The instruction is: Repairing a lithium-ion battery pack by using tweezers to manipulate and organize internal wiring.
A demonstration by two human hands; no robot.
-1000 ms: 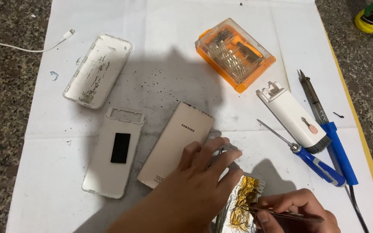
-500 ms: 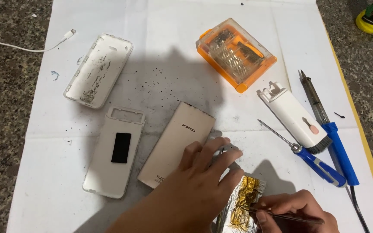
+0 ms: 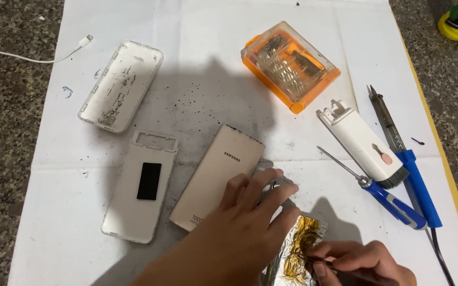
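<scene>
White paper (image 3: 197, 32) covers a speckled stone table (image 3: 6, 132), dusted with dark specks. Near the bottom edge, the left hand (image 3: 239, 228) lies fingers-down, pressing on a crinkled foil pack (image 3: 298, 249) with gold patches, just beside a gold power bank (image 3: 216, 177). The right hand (image 3: 364, 262) pinches a thin dark tool (image 3: 340, 270) whose tip touches the foil. Left of the power bank lie a white shell with a black patch (image 3: 139, 185) and an empty white case (image 3: 120, 85). An orange bit box (image 3: 290, 66), a white brush tool (image 3: 361, 143), a blue screwdriver (image 3: 377, 193) and a blue-handled soldering iron (image 3: 404, 153) sit to the right.
</scene>
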